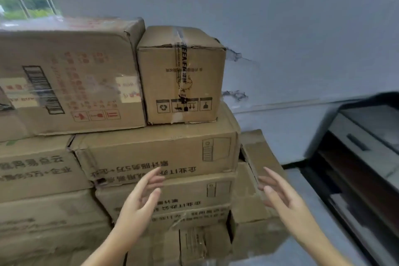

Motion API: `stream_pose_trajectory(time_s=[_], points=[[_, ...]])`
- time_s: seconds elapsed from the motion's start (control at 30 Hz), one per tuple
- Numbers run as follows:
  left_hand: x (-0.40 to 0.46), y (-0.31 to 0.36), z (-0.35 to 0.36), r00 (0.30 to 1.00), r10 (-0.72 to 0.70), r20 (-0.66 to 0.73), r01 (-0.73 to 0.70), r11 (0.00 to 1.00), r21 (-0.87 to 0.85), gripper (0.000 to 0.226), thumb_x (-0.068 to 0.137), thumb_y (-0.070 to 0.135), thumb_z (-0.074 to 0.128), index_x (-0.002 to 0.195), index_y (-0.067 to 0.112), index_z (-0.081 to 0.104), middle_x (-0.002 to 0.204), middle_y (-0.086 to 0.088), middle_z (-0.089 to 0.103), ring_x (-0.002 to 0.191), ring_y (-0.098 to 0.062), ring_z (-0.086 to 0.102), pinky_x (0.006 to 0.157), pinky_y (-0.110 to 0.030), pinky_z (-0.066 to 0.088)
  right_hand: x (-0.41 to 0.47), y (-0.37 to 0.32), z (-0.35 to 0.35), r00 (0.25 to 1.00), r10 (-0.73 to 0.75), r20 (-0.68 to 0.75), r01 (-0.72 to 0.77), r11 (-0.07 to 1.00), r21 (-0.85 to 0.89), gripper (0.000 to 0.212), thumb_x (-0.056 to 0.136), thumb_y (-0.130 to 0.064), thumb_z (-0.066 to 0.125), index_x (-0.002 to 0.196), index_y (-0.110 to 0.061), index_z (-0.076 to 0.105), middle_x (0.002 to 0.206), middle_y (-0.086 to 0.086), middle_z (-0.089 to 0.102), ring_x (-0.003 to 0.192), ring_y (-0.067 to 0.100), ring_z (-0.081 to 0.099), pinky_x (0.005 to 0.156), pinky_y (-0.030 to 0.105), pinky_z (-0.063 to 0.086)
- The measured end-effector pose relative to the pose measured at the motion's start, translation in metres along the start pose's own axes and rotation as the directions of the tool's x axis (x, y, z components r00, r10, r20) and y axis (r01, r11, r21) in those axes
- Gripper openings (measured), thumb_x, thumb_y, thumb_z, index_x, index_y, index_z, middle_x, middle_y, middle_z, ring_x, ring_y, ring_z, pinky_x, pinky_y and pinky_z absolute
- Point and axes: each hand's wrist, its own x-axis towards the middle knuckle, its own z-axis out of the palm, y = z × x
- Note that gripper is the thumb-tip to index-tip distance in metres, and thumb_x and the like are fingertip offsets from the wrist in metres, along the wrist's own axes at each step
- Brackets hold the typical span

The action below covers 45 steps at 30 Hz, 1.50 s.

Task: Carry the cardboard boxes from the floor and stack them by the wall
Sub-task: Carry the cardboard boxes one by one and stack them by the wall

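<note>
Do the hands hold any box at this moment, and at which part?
Nothing is held. The left hand and the right hand are both open in front of the stacked boxes, fingers straight, not gripping any of them.

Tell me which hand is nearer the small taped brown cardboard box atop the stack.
Left. The left hand hovers just below the small taped box; the right hand hangs lower right, farther off.

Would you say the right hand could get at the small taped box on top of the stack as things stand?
Probably yes. The right hand is open, holds nothing and hangs in front of the stack; the small taped box sits above it with its front and right side uncovered.
</note>
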Motion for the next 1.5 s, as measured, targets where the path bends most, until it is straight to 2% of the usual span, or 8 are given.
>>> stream_pose_trajectory(time_s=[0.23,0.37,0.5,0.77,0.93,1.13,1.27,1.5], points=[[-0.05,-0.068,-0.033,0.972,-0.164,0.171,0.169,0.986,-0.014,0.034,0.096,0.018,0.046,0.12,0.041,0.052,0.108,0.014,0.069,0.102,-0.004,0.064,0.094,-0.037,0.046,-0.135,0.048,0.052,0.909,0.291,-0.298,-0.257,0.955,0.15,0.046,0.078,-0.043,0.052,0.124,-0.041,0.048,0.121,-0.011,0.062,0.109,0.006,0.061,0.088,0.032,0.053],[-0.061,-0.096,-0.053,0.919,-0.222,0.325,0.222,0.974,0.038,0.029,0.096,0.025,0.044,0.117,0.04,0.056,0.106,0.012,0.069,0.105,-0.009,0.064,0.1,-0.046,0.044,-0.218,0.062,0.092,0.756,0.393,-0.523,-0.291,0.918,0.27,0.033,0.095,-0.017,0.046,0.127,-0.025,0.05,0.119,0.001,0.063,0.104,0.01,0.063,0.078,0.026,0.057],[-0.081,-0.102,-0.049,0.814,-0.237,0.531,0.212,0.971,0.109,0.036,0.084,0.049,0.044,0.118,0.041,0.055,0.105,0.017,0.068,0.104,-0.005,0.063,0.094,-0.038,0.046,-0.294,0.062,0.129,0.556,0.505,-0.66,-0.306,0.863,0.403,0.031,0.097,-0.012,0.043,0.125,-0.021,0.05,0.115,0.005,0.063,0.104,0.019,0.062,0.071,0.021,0.057],[-0.128,-0.083,-0.011,0.532,-0.229,0.815,0.138,0.973,0.184,0.048,0.081,0.05,0.045,0.127,0.037,0.05,0.108,0.01,0.068,0.1,0.0,0.063,0.092,-0.031,0.046,-0.41,0.049,0.192,0.241,0.526,-0.815,-0.376,0.825,0.422,0.033,0.095,-0.024,0.046,0.124,-0.039,0.048,0.119,-0.008,0.063,0.108,0.011,0.062,0.088,0.032,0.055],[-0.179,-0.067,0.019,0.253,-0.158,0.955,-0.112,0.975,0.191,0.036,0.092,0.031,0.048,0.128,0.034,0.049,0.113,0.006,0.064,0.103,0.009,0.056,0.077,-0.004,0.039,-0.49,0.031,0.223,0.025,0.528,-0.849,-0.39,0.787,0.478,0.046,0.078,-0.053,0.045,0.124,-0.051,0.044,0.118,-0.021,0.061,0.108,0.003,0.06,0.097,0.046,0.048],[-0.299,-0.041,0.057,0.025,-0.053,0.998,-0.219,0.974,0.057,0.03,0.096,0.018,0.049,0.116,0.039,0.052,0.108,0.004,0.065,0.106,-0.008,0.06,0.085,-0.018,0.041,-0.623,0.013,0.278,-0.251,0.499,-0.829,-0.335,0.759,0.558,0.045,0.077,-0.056,0.047,0.121,-0.056,0.044,0.113,-0.024,0.063,0.105,0.004,0.062,0.092,0.046,0.051],[-0.413,-0.028,0.062,-0.096,-0.016,0.995,-0.191,0.982,-0.003,0.033,0.096,0.008,0.047,0.114,0.035,0.056,0.103,0.001,0.068,0.095,-0.008,0.065,0.096,-0.04,0.046,-0.722,-0.008,0.319,-0.43,0.474,-0.768,-0.28,0.739,0.613,0.047,0.076,-0.054,0.046,0.124,-0.051,0.045,0.117,-0.018,0.063,0.105,0.006,0.062,0.095,0.046,0.049],[-0.586,0.001,0.069,-0.471,0.006,0.882,-0.285,0.945,-0.159,0.037,0.095,0.001,0.048,0.111,0.033,0.058,0.097,-0.002,0.07,0.087,-0.006,0.067,0.098,-0.05,0.045,-0.846,-0.034,0.407,-0.773,0.375,-0.512,-0.046,0.772,0.634,0.036,0.087,-0.038,0.046,0.122,-0.045,0.048,0.113,-0.017,0.064,0.098,0.0,0.064,0.092,0.043,0.05]])
